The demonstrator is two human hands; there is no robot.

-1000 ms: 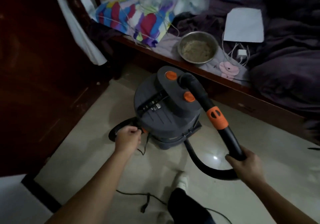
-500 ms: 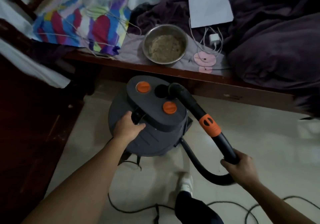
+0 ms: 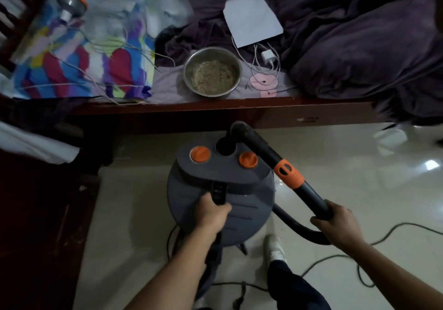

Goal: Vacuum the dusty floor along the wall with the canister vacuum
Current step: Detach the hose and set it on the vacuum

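My left hand [image 3: 212, 213] is closed round the black handle [image 3: 218, 192] on top of the vacuum [image 3: 242, 204], fingers curled under the grip. My right hand [image 3: 335, 223] is wrapped tight round the black tube [image 3: 309, 196], just below its orange collar [image 3: 288, 174].

The vacuum is a round grey drum. It stands on the pale tiled floor [image 3: 359, 166] right in front of me, close to the wooden bed edge [image 3: 215, 109], with dark wooden furniture [image 3: 36, 213] to its left. Two orange knobs [image 3: 200, 154] sit on its lid with a round opening [image 3: 224, 147] between them. The far end of the tube lies at that opening, but I cannot tell whether it is seated in it. From under my right hand the black hose [image 3: 294, 225] curves back to the drum's side.

My white shoe [image 3: 275, 247] is just beside the drum's base, and the power cord [image 3: 395, 228] trails over the tiles to my right.

On the bed, near the edge, a metal bowl [image 3: 212, 74] holds something grainy. A white charger [image 3: 266, 55] and a white sheet [image 3: 251, 19] lie beside it, a purple blanket [image 3: 359, 46] to the right and a bright patterned cloth [image 3: 84, 65] to the left.
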